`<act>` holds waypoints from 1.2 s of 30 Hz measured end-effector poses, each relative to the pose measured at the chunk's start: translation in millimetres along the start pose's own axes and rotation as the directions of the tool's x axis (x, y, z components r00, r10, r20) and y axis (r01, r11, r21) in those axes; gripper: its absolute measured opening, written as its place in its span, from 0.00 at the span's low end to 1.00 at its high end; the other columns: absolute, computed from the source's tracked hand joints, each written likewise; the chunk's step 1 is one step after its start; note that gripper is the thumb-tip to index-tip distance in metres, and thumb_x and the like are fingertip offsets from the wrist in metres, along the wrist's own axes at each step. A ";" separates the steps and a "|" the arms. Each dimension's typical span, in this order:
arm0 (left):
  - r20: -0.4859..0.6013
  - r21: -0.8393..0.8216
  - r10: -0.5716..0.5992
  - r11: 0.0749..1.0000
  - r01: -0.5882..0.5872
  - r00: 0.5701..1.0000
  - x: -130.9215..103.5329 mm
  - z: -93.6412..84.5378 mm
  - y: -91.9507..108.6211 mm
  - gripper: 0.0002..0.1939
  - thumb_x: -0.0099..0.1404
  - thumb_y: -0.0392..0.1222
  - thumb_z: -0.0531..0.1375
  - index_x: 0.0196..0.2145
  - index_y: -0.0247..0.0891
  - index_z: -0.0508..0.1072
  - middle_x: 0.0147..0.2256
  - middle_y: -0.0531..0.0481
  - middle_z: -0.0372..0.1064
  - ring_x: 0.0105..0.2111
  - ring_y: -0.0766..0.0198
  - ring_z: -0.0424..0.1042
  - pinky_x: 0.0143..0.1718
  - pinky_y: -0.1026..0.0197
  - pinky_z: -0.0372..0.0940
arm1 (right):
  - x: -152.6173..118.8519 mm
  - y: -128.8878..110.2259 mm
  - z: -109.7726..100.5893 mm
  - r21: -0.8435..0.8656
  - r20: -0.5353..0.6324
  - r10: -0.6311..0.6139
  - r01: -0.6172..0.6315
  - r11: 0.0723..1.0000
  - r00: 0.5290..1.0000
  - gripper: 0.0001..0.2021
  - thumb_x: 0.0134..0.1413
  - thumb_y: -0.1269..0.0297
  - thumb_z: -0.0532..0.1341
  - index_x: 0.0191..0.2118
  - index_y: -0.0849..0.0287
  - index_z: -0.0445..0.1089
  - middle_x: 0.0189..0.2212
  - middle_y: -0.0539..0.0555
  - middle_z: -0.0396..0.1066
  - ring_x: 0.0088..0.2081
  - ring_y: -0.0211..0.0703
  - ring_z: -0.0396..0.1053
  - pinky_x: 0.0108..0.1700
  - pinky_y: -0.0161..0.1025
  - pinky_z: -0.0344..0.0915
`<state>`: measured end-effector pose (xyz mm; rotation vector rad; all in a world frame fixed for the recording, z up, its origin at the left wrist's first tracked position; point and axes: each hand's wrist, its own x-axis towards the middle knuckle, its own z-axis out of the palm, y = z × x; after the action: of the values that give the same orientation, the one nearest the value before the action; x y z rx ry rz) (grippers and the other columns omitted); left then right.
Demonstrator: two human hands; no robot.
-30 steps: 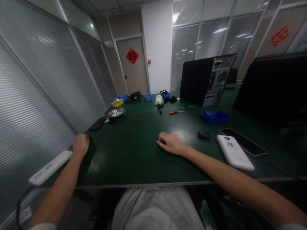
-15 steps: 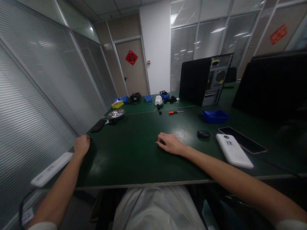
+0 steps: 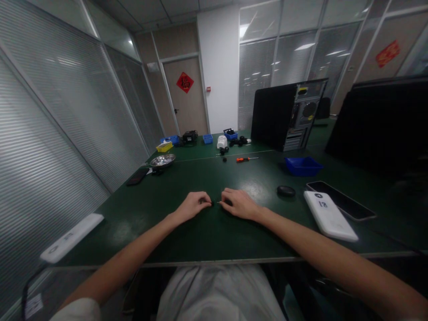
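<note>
My left hand [image 3: 193, 204] is closed in a pinch at the middle of the dark green table [image 3: 174, 243]. Between its fingertips sits a small black piece [image 3: 211, 203], too small to name. Facing it from the right, my right hand [image 3: 239, 203] is also pinched. A thin, pale metal pin [image 3: 218, 203] pokes out of its fingertips towards the black piece. A narrow gap seems to lie between pin and piece. The rest of the pin is hidden in my right fingers.
An orange-handled screwdriver [image 3: 243, 159] lies beyond my hands. To the right are a black mouse [image 3: 286, 191], a blue tray [image 3: 303, 166] and a white power bank [image 3: 329, 216] overlapping a phone [image 3: 347, 203]. A metal dish [image 3: 162, 160] stands at left, near a dark phone [image 3: 137, 176].
From the table's left edge my left hand has come across to the middle, a small black piece now showing in its fingertips. My right hand has hardly moved.
</note>
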<state>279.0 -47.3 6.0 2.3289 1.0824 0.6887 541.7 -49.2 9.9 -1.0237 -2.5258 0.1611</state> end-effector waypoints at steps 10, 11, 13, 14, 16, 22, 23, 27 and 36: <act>-0.073 -0.007 -0.004 1.000 0.003 0.997 4.4 13.2 3.7 0.14 0.69 0.46 0.63 0.47 0.37 0.81 0.38 0.46 0.74 0.33 0.64 0.69 0.36 0.63 0.62 | 0.6 1.4 -1.6 0.001 0.008 -0.007 0.007 1.000 1.000 0.08 0.67 0.59 0.59 0.40 0.56 0.70 0.39 0.51 0.69 0.35 0.38 0.66 0.35 0.36 0.52; -0.074 -0.004 0.004 1.000 -0.004 0.997 3.9 13.0 4.2 0.13 0.69 0.46 0.63 0.46 0.38 0.82 0.39 0.46 0.75 0.34 0.63 0.70 0.37 0.62 0.63 | 0.6 1.3 -1.5 0.003 0.009 -0.006 0.006 1.000 1.000 0.08 0.67 0.59 0.59 0.40 0.56 0.70 0.39 0.51 0.69 0.35 0.38 0.66 0.35 0.36 0.52; -0.076 -0.010 0.022 1.000 -0.023 0.997 3.1 12.3 5.3 0.12 0.69 0.44 0.63 0.46 0.39 0.82 0.41 0.46 0.76 0.37 0.62 0.72 0.40 0.62 0.65 | 0.6 0.8 -1.3 0.008 0.009 -0.003 0.003 1.000 1.000 0.08 0.67 0.58 0.59 0.40 0.56 0.70 0.39 0.51 0.69 0.35 0.38 0.66 0.34 0.36 0.52; -0.079 -0.018 0.030 0.999 -0.032 0.996 2.6 11.9 5.9 0.12 0.69 0.44 0.63 0.46 0.39 0.82 0.42 0.46 0.77 0.39 0.61 0.73 0.42 0.61 0.65 | 0.5 0.4 -1.3 0.014 0.008 -0.004 0.004 1.000 1.000 0.08 0.67 0.58 0.58 0.41 0.56 0.70 0.39 0.51 0.69 0.35 0.38 0.66 0.34 0.36 0.52; -0.096 -0.044 0.031 0.998 -0.036 0.995 1.4 11.5 7.3 0.11 0.69 0.43 0.63 0.46 0.40 0.82 0.43 0.47 0.77 0.42 0.61 0.74 0.46 0.61 0.66 | 0.2 -0.6 -1.4 0.038 -0.003 -0.005 0.005 0.999 1.000 0.08 0.68 0.59 0.58 0.41 0.56 0.69 0.39 0.51 0.69 0.35 0.38 0.66 0.35 0.36 0.53; -0.132 -0.072 0.007 0.997 -0.017 0.991 -1.2 10.1 10.9 0.11 0.69 0.43 0.63 0.46 0.41 0.82 0.43 0.47 0.78 0.43 0.60 0.75 0.47 0.60 0.67 | 0.0 -2.0 -2.0 0.090 -0.022 -0.015 0.017 0.996 1.000 0.08 0.69 0.60 0.56 0.42 0.57 0.69 0.39 0.52 0.69 0.35 0.38 0.67 0.36 0.36 0.55; -0.126 -0.060 0.013 0.998 -0.021 0.992 -1.1 9.9 11.5 0.11 0.69 0.44 0.63 0.46 0.41 0.82 0.44 0.47 0.78 0.43 0.59 0.75 0.47 0.59 0.67 | 0.1 -2.1 -1.8 0.075 -0.015 -0.019 0.020 0.997 1.000 0.08 0.69 0.60 0.57 0.42 0.57 0.69 0.39 0.52 0.69 0.35 0.38 0.67 0.35 0.36 0.55; -0.069 -0.036 0.043 0.998 -0.046 0.997 0.5 11.2 13.6 0.12 0.70 0.45 0.62 0.45 0.40 0.83 0.43 0.45 0.78 0.43 0.57 0.75 0.47 0.58 0.67 | 0.5 -4.4 1.1 0.008 0.017 -0.038 0.038 0.999 0.999 0.08 0.68 0.59 0.58 0.42 0.56 0.70 0.40 0.52 0.69 0.34 0.38 0.66 0.34 0.37 0.53; -0.118 -0.070 0.032 0.997 -0.041 0.992 -0.2 19.7 11.1 0.10 0.68 0.43 0.64 0.43 0.41 0.84 0.43 0.46 0.79 0.43 0.57 0.77 0.48 0.58 0.67 | -0.1 -3.8 9.1 0.001 -0.002 -0.081 0.081 0.997 0.997 0.08 0.69 0.59 0.56 0.43 0.57 0.68 0.39 0.51 0.69 0.33 0.38 0.65 0.33 0.36 0.50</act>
<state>297.1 -57.8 -2.3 2.2763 1.0492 0.8733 535.6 -51.6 2.6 -0.9186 -2.5599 0.1372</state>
